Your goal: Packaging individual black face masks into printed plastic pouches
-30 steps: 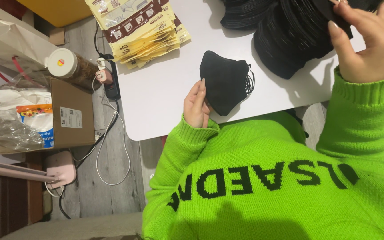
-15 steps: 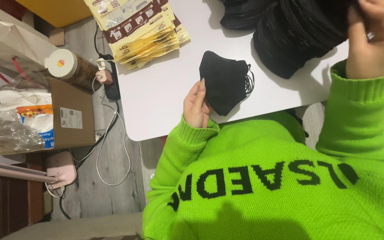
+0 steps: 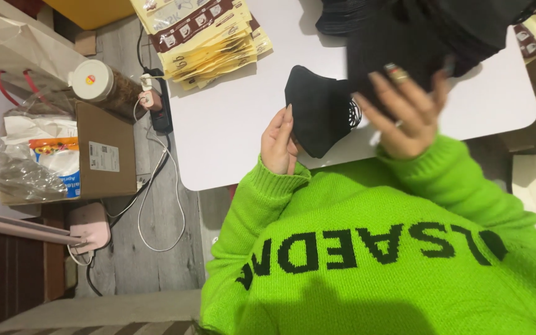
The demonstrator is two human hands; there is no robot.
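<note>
Item: folded black fabric face mask [image 3: 316,115] with looped ear cords, lying on the white rounded-corner table [image 3: 231,136]. Our left hand [image 3: 278,144] steadies it, the fingers closed along its near edge and the thumb side up, so the mask sits just beyond that grip and to its right. Item: our right hand [image 3: 404,115], ringed and with fingers spread. It lies against a blurred piece of black fabric [image 3: 379,56] that overlaps the far right edge of the held mask; we cannot tell whether the fingers pinch this piece or only press on it (motion blur hides the contact). Item: large heap of loose black masks [image 3: 454,25], well beyond the right hand at the table's far edge. Item: fanned stack of yellow-and-brown paper packets [image 3: 206,37], well beyond the left grip and apart from both hands. Item: our bright green knitted sweater [image 3: 373,248], nearest the camera. We judge the step in hand to be bringing one mask from the heap onto the one held by the left hand. The next move calls for matching folds and edges squarely, with the ear cords kept from snagging.
</note>
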